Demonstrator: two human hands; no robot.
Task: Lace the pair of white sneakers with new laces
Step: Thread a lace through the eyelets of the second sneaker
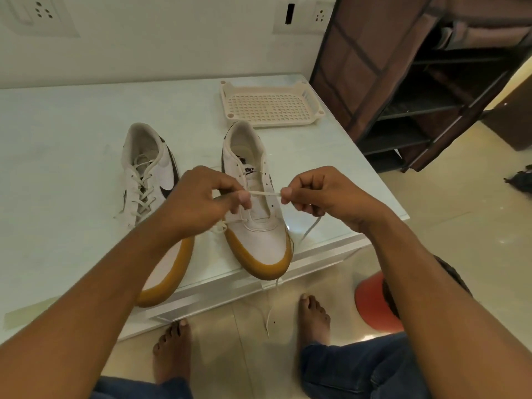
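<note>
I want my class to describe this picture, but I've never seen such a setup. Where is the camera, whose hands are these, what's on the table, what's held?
No machine here: a person wears a camera on the head, so the one picture looks down at their own bare hands. On the table stand two white sneakers: a laced sneaker and a second sneaker with lace through its lowest holes only. Behind them lies a tray. The left hand and right hand each pinch the lace, stretched between them over the second sneaker. Its free end hangs off the table edge.
</note>
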